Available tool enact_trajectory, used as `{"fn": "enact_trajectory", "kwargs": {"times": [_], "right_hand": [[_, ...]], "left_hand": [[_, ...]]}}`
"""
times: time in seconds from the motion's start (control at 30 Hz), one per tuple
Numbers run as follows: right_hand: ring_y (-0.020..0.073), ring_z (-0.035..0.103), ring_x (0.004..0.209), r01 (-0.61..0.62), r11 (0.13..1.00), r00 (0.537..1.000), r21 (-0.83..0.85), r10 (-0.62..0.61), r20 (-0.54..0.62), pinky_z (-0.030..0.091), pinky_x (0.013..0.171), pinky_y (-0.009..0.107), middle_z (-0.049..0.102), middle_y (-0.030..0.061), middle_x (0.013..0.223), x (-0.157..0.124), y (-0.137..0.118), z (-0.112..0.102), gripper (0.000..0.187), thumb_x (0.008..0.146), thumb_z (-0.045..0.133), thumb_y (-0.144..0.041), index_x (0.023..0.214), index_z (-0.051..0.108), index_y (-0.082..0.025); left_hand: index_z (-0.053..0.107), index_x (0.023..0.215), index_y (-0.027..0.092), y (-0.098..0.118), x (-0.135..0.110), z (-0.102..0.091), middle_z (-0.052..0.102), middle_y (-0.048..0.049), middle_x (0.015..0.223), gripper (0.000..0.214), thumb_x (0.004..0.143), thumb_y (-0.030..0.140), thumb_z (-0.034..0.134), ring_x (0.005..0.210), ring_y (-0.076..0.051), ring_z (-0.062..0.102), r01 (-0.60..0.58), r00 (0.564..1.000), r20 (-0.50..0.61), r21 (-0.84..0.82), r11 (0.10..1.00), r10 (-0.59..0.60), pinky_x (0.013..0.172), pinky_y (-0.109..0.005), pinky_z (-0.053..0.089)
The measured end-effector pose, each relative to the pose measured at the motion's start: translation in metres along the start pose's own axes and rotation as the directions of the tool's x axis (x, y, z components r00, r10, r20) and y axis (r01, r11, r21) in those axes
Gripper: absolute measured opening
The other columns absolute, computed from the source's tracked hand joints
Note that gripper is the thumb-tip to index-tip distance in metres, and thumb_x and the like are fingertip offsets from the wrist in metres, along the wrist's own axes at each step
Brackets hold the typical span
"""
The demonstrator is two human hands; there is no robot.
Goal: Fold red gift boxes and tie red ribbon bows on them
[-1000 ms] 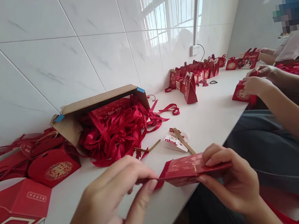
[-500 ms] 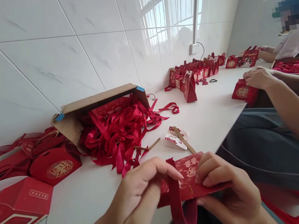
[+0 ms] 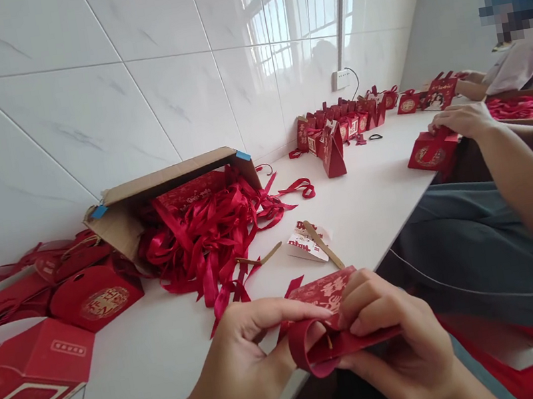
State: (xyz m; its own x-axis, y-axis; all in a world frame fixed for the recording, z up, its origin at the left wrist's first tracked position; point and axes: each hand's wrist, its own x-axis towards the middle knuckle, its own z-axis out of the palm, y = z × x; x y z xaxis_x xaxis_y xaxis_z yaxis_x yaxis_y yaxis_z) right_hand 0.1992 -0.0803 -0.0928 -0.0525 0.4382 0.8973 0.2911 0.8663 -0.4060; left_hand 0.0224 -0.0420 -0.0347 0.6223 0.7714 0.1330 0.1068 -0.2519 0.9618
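Observation:
Close to me, over the table's front edge, is a flattened red gift box (image 3: 320,291) with pale printing. My right hand (image 3: 394,334) grips its right side, fingers on top and thumb beneath. In my left hand (image 3: 260,349), thumb and forefinger pinch a dark red ribbon (image 3: 299,351), which curls in a loop at the box's near edge. A small gold-coloured strip pokes out inside the loop. Just beyond the box lie a brownish-gold strip (image 3: 323,244) on a printed white paper piece (image 3: 303,242) and a bent gold strip (image 3: 268,254).
A tipped cardboard box (image 3: 166,175) spills red ribbons (image 3: 210,228) onto the white table (image 3: 137,375). Assembled red boxes (image 3: 94,297) crowd the left, and more (image 3: 345,121) line the wall. To the right, a co-worker's hand (image 3: 466,120) holds a red box (image 3: 433,151); another person sits farther back.
My left hand has brought the hanging ribbon up into a tighter loop against the box's near edge. My right hand still grips the box. The whole view has shifted slightly.

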Motion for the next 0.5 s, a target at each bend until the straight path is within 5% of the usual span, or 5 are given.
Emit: {"fn": "enact_trajectory", "kwargs": {"times": [0.27,0.4,0.5], "right_hand": [[0.0169,0.057,0.06,-0.009,1.0,1.0,0.006,0.009,0.0,0.047,0.057,0.034,0.061,0.0053,0.072,-0.0031,0.0006,-0.0023,0.02,0.078,0.069,-0.013,0.089,0.053,-0.016],[0.0165,0.056,0.061,-0.018,1.0,1.0,0.016,0.018,-0.008,0.047,0.057,0.034,0.061,0.0051,0.073,-0.0025,-0.0005,-0.0021,0.019,0.079,0.068,-0.014,0.091,0.053,-0.017],[0.0163,0.056,0.06,-0.013,1.0,1.0,0.015,0.013,-0.015,0.048,0.056,0.034,0.061,0.0048,0.072,-0.0019,-0.001,-0.002,0.02,0.079,0.069,-0.014,0.091,0.053,-0.017]], "left_hand": [[0.077,0.084,0.021,0.0004,-0.0028,-0.0001,0.075,0.0003,0.074,0.01,0.081,0.017,0.068,0.062,-0.009,0.068,0.029,0.999,-0.016,-0.108,0.994,-0.031,0.055,-0.009,0.053],[0.076,0.086,0.02,-0.0003,-0.0025,-0.0019,0.073,-0.0024,0.081,0.013,0.082,0.013,0.066,0.07,-0.011,0.068,-0.138,0.99,0.006,0.0,0.99,0.138,0.061,-0.014,0.055],[0.075,0.092,0.019,-0.0009,-0.0042,-0.0053,0.071,-0.005,0.089,0.023,0.079,0.003,0.064,0.079,-0.014,0.069,-0.334,0.942,0.072,0.09,0.938,0.328,0.069,-0.019,0.057]]}}
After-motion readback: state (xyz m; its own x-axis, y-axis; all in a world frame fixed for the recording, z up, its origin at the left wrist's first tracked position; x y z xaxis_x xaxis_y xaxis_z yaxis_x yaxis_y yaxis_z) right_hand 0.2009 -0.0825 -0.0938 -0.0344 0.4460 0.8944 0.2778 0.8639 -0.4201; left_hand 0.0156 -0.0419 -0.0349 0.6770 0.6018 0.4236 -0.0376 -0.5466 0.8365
